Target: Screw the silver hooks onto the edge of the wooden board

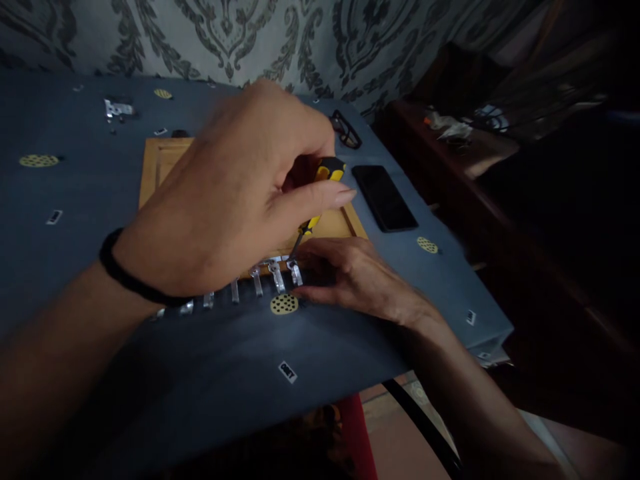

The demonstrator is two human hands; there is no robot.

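My left hand [235,193] is wrapped round the yellow and black handle of a screwdriver [320,183], whose tip points down at a metal hinge piece [294,270]. A black band sits on that wrist. My right hand [350,273] lies low on the blue cloth with its fingers curled against the same metal piece, holding it at the near edge of a wooden panel [160,157]. A row of several small metal pieces [235,291] runs along the panel's near edge. Most of the panel is hidden behind my left hand.
A black phone [384,197] lies to the right of the panel, with black glasses [345,129] behind it. Loose metal hardware [116,109] sits at the far left of the blue tablecloth [75,267]. A dark wooden bench [475,173] stands to the right. The table's edge is close.
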